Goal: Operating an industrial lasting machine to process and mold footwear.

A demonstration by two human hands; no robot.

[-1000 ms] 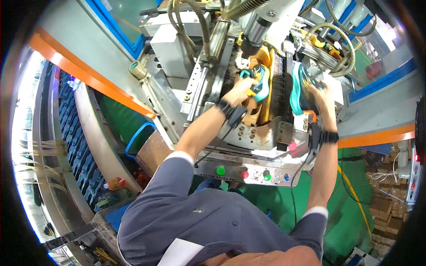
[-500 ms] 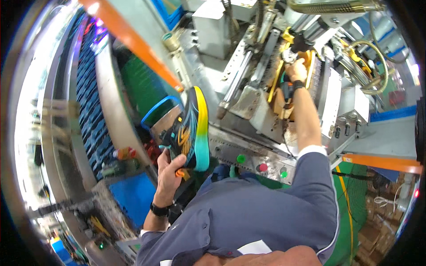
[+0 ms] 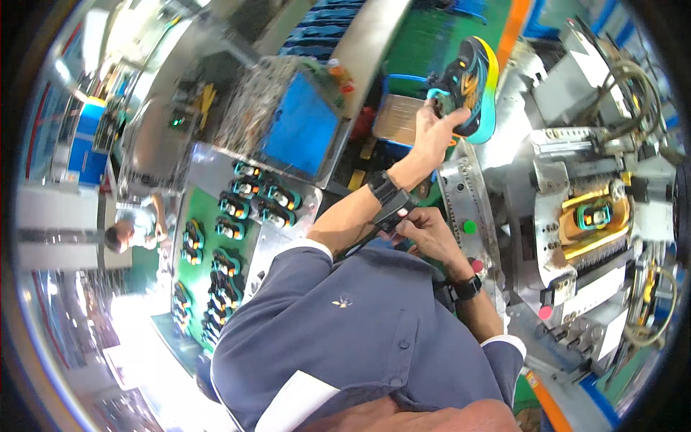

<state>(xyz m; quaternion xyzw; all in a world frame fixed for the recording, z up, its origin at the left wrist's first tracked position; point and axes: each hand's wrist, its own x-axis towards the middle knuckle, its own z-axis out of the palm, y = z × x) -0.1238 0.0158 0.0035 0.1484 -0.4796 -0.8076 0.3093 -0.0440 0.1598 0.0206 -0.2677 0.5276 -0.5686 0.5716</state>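
Left fingers [image 3: 455,119] on a black, yellow and teal shoe [image 3: 471,86].

a ridged, dark blue belt [image 3: 320,30] crosses the top of a crowded workshop, above a flat blue panel [image 3: 299,122] with an orange-red bottle [image 3: 341,78] just beside it. nearby sits a blue-rimmed crate [image 3: 396,76], green floor [image 3: 426,37] showing beyond. at left, a person [image 3: 138,225] in a light top appears below a blue cabinet [image 3: 89,151]; an orange bar [image 3: 516,27] slants at upper right.
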